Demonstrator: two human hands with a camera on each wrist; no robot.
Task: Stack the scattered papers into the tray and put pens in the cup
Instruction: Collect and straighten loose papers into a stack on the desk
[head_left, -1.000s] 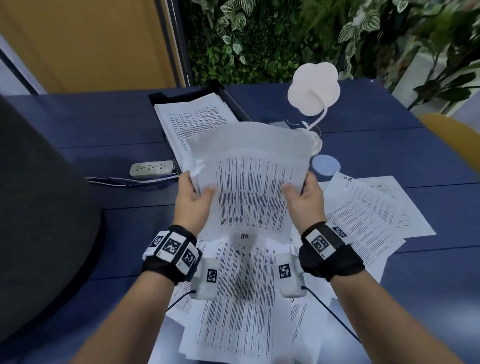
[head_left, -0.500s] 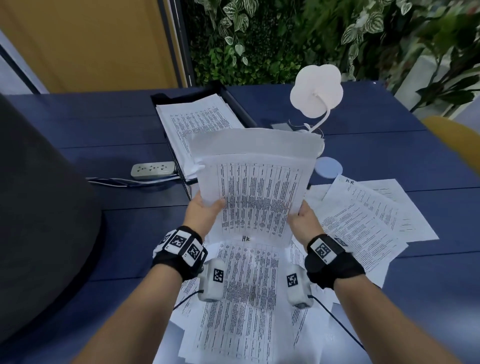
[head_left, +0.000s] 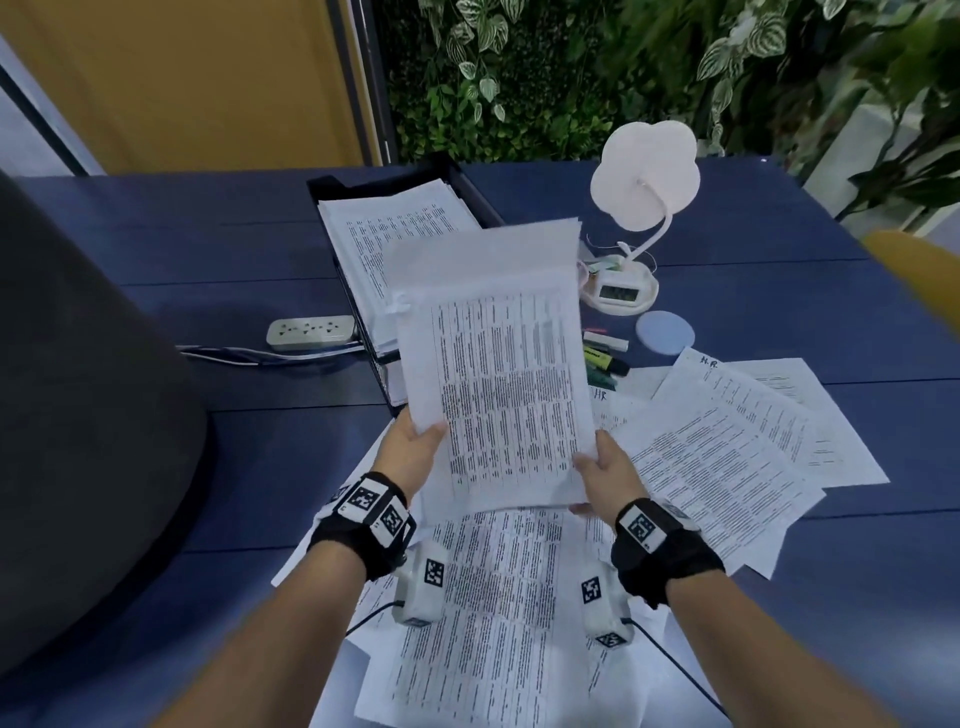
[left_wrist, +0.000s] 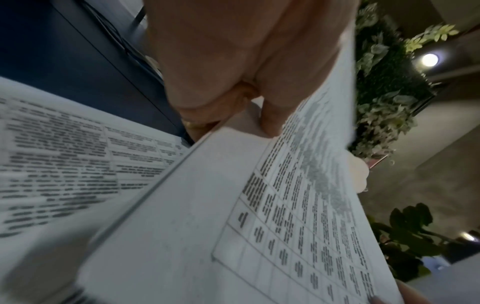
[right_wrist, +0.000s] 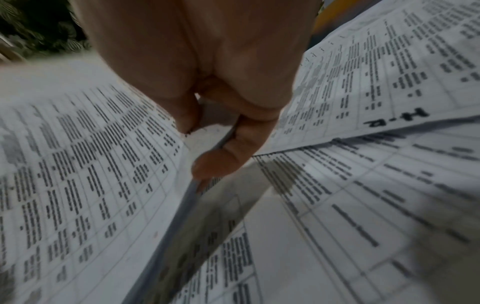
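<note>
— What sort of place is this?
— An office: a blue desk, printed papers right of the hands, a paper tray, power strip and desk lamp beyond them.

Being held tilted above the table: printed paper sheaf. Lying scattered near its front edge: loose papers. Sitting half-filled toward the far edge: black tray.

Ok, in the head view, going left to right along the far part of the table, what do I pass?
Power strip → black tray with its paper stack → white lamp with its clock base → round blue coaster.
</note>
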